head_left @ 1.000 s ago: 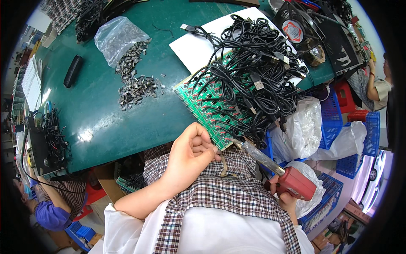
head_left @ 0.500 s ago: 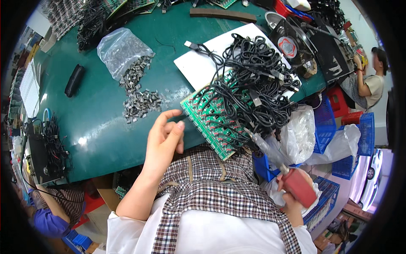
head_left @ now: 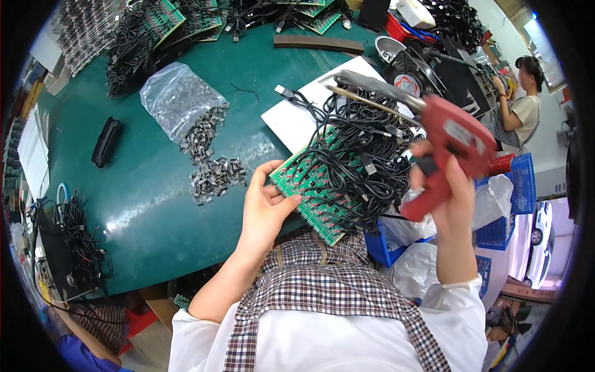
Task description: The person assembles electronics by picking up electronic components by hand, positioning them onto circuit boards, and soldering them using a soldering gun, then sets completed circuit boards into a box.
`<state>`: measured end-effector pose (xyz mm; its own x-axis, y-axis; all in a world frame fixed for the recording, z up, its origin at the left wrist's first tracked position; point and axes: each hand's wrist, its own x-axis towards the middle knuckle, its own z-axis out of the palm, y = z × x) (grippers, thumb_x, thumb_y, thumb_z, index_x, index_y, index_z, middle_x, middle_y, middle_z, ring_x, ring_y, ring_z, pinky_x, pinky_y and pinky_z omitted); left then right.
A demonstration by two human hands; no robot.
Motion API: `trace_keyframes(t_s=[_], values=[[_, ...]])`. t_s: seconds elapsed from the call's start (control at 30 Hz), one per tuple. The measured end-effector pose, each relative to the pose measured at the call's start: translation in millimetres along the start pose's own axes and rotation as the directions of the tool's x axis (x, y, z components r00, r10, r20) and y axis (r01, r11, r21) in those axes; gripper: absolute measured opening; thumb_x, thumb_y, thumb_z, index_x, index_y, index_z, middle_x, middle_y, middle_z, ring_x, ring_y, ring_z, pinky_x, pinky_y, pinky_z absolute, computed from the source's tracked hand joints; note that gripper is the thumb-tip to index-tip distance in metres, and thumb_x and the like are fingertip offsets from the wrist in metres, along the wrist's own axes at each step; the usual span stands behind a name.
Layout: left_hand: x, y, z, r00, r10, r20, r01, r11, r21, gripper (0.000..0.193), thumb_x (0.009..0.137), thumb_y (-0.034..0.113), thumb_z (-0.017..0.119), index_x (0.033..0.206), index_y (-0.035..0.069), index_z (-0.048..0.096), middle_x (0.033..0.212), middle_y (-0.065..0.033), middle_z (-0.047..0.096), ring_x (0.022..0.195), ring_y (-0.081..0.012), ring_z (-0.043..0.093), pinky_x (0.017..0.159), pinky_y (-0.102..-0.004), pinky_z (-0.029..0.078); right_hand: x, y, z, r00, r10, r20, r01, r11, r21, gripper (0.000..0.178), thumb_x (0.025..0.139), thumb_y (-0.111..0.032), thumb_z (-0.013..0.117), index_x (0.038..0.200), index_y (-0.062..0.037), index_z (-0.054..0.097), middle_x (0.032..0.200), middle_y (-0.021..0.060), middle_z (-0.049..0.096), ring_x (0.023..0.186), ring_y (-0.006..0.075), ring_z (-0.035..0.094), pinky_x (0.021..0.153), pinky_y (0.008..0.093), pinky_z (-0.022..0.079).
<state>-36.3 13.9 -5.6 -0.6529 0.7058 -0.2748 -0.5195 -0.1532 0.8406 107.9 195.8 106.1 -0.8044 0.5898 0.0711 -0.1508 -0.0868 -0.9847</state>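
Soldering gun [head_left: 463,133] has risen above black USB cables [head_left: 338,162], right hand [head_left: 451,193] wrapped around it; left hand [head_left: 263,214] now pinches left edge of green circuit board [head_left: 312,217], at near edge of bench [head_left: 161,239].

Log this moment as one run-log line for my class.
left hand: grips edge of green circuit board | right hand: holds red gun-shaped tool, clear of board | nearby: black cables, plastic bag, small metallic parts

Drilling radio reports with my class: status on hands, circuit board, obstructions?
Left hand holding edge of green circuit board. Right hand gripping red soldering gun. Black USB cables heaped partly across board.
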Motion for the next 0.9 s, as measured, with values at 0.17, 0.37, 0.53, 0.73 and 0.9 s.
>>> trace_keyframes(t_s=[0.17,0.37,0.53,0.73,0.9], values=[[-6,7,4,0.992,0.114,-0.051,-0.078,0.888,0.453,0.054,0.074,-0.003,0.057,0.123,-0.002,0.033,0.118,-0.0202,0.044,0.1,-0.0209,0.052,0.083,-0.0306,0.044,72,44,16,0.956,0.192,0.222,-0.28,0.823,0.494,0.058,0.091,-0.031,0.041,0.134,0.0005,0.017,0.133,0.0227,0.031,0.123,0.0379,0.032,0.094,0.0428,0.042],[1,-4,43,0.885,0.415,0.211,-0.206,-0.058,0.977,0.07,0.075,0.02,0.062,0.126,-0.012,0.026,0.132,-0.0317,0.022,0.124,-0.0415,0.024,0.102,-0.048,0.016,68,63,-5,0.96,0.142,0.241,-0.255,0.8,0.543,0.052,0.086,-0.025,0.052,0.131,-0.0074,0.03,0.13,0.0111,0.04,0.116,0.0281,0.043,0.094,0.0399,0.041],[3,-1,55,0.813,0.494,0.309,-0.183,-0.288,0.94,0.066,0.076,0.013,0.059,0.128,-0.007,0.025,0.126,-0.0263,0.036,0.116,-0.0369,0.037,0.096,-0.0439,0.03,65,69,-3,0.967,0.182,0.177,-0.252,0.774,0.581,0.045,0.084,-0.024,0.055,0.124,-0.0093,0.04,0.117,0.0038,0.051,0.111,0.0144,0.046,0.089,0.0311,0.039],[-1,3,51,0.919,0.326,0.222,-0.14,-0.257,0.956,0.064,0.087,0.033,0.042,0.131,-0.009,0.022,0.131,-0.0283,0.029,0.121,-0.0393,0.029,0.103,-0.0439,0.021,64,72,-6,0.956,0.226,0.188,-0.292,0.794,0.533,0.044,0.083,-0.032,0.058,0.119,-0.0087,0.047,0.108,-0.0005,0.057,0.082,0.0035,0.047,0.073,0.0204,0.039],[1,0,52,0.903,0.363,0.23,-0.167,-0.196,0.966,0.066,0.086,0.035,0.041,0.132,-0.007,0.021,0.132,-0.0278,0.029,0.121,-0.0396,0.028,0.103,-0.0436,0.02,63,67,-8,0.955,0.219,0.201,-0.293,0.801,0.522,0.047,0.082,-0.033,0.058,0.121,-0.009,0.045,0.109,-0.0002,0.056,0.081,0.0028,0.046,0.072,0.0197,0.039]])
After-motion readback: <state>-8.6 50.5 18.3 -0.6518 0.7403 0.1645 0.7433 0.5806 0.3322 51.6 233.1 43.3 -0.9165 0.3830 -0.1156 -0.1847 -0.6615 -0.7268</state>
